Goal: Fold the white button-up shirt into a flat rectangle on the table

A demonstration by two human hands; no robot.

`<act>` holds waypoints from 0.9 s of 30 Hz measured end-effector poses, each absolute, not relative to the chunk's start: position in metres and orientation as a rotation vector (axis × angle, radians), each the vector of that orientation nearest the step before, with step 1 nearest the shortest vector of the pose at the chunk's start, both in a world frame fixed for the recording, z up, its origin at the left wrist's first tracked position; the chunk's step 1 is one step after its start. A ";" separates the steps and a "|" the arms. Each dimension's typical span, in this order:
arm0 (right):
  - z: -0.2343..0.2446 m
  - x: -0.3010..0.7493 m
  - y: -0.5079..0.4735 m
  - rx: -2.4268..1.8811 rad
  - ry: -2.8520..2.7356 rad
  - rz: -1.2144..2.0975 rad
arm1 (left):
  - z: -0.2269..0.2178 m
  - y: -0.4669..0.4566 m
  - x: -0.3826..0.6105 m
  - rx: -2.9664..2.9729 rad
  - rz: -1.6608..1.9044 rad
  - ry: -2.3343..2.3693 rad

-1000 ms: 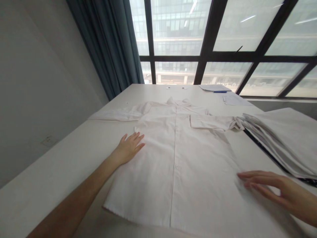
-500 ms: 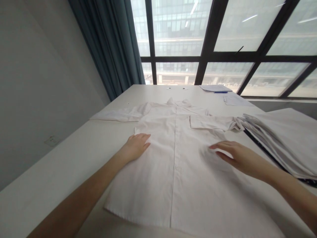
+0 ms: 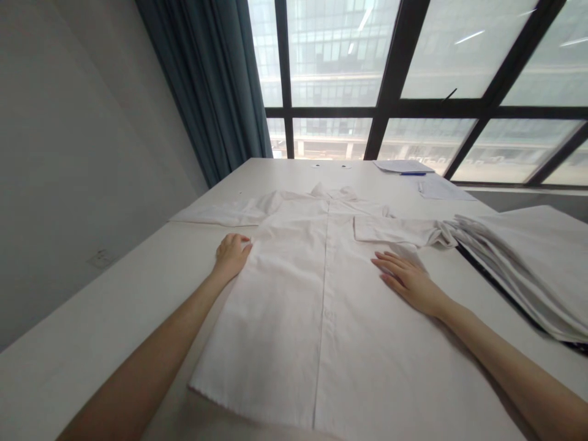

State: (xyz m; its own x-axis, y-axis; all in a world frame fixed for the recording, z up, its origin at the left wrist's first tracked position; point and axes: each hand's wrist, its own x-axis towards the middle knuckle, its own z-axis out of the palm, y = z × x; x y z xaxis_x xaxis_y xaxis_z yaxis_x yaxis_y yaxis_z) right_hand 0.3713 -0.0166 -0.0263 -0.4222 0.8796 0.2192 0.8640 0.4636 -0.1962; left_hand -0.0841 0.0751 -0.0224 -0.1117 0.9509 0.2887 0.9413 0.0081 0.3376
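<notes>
A white button-up shirt (image 3: 285, 306) lies spread front side up, its collar toward the far end and its hem close to me. At the shirt's left side edge, just below the left sleeve, my left hand (image 3: 232, 256) has its fingers curled, thumb and index finger closed on the cloth at the edge. My right hand (image 3: 408, 282) rests palm down on the right half of the shirt, fingers stretched out, below the right sleeve (image 3: 395, 229). That sleeve is folded in across the body, while the left sleeve (image 3: 220, 213) stretches out to the left.
The shirt lies on a white table (image 3: 114, 306). At the right a stack of folded white cloth (image 3: 537, 263) sits close to the right sleeve. Papers (image 3: 404, 166) and a blue pen (image 3: 413, 174) lie at the far end. A dark curtain (image 3: 215, 92) hangs beside the window.
My left hand has moved left and slightly away from me, off the shirt's front to its side edge. My right hand has shifted slightly left and settled flat on the cloth.
</notes>
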 end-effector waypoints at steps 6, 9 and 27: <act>-0.026 0.371 -0.017 -1.509 -2.425 0.077 | -0.014 0.073 -0.076 2.005 0.766 2.025; -0.026 0.371 -0.017 -1.507 -2.425 0.078 | -0.008 0.071 -0.072 1.942 0.801 1.881; -0.029 0.374 -0.015 -1.531 -2.459 0.077 | 0.021 0.065 -0.090 1.827 0.637 1.945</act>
State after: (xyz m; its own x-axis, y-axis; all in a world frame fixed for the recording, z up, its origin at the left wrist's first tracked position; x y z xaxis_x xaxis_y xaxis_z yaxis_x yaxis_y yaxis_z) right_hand 0.3740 -0.0153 -0.0289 -0.4206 0.8898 0.1772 0.8769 0.4488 -0.1722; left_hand -0.0899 0.0653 0.0212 -0.0696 0.9973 0.0225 0.8176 0.0442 0.5741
